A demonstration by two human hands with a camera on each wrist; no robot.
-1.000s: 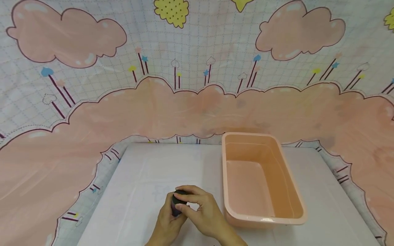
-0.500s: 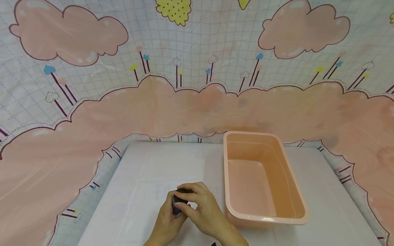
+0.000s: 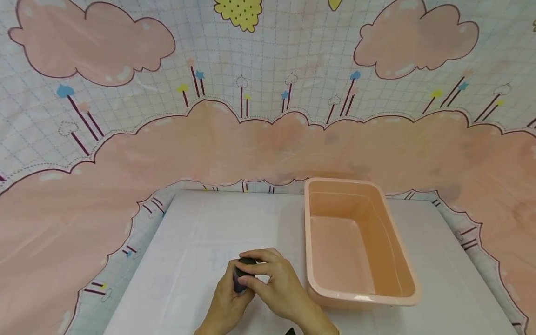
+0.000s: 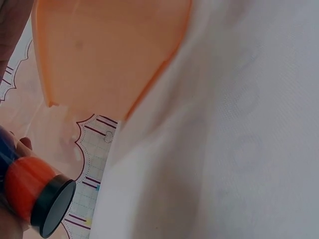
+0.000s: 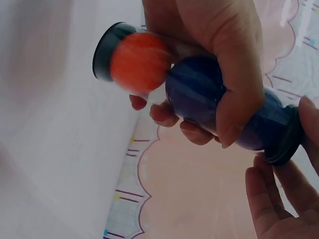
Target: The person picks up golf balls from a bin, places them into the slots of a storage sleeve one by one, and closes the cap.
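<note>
My left hand point(image 3: 228, 295) grips a clear tube of balls point(image 5: 175, 50) around its middle, with fingers and thumb curled round it. An orange ball point(image 5: 140, 62) sits near one end, and dark blue balls point(image 5: 197, 82) fill the rest of what shows. Thumb and fingers of my right hand point(image 3: 278, 284) pinch the dark cap point(image 3: 248, 262) at the tube's upper end. A black cap point(image 4: 54, 206) closes the opposite end, beside the orange ball. Both hands are held together over the white table point(image 3: 201, 232), left of the basin. The left palm hides part of the tube.
A peach plastic basin point(image 3: 307, 242) stands on the table just right of my hands, with no contents showing. Behind and around the table hangs a patterned cloth point(image 3: 251, 149) with clouds. A small dark piece point(image 3: 291, 331) shows at the bottom edge near my right wrist.
Both hands keep nearly the same hold on the tube and its cap. The head view has shifted slightly, and more of the small dark piece shows near the right wrist.
</note>
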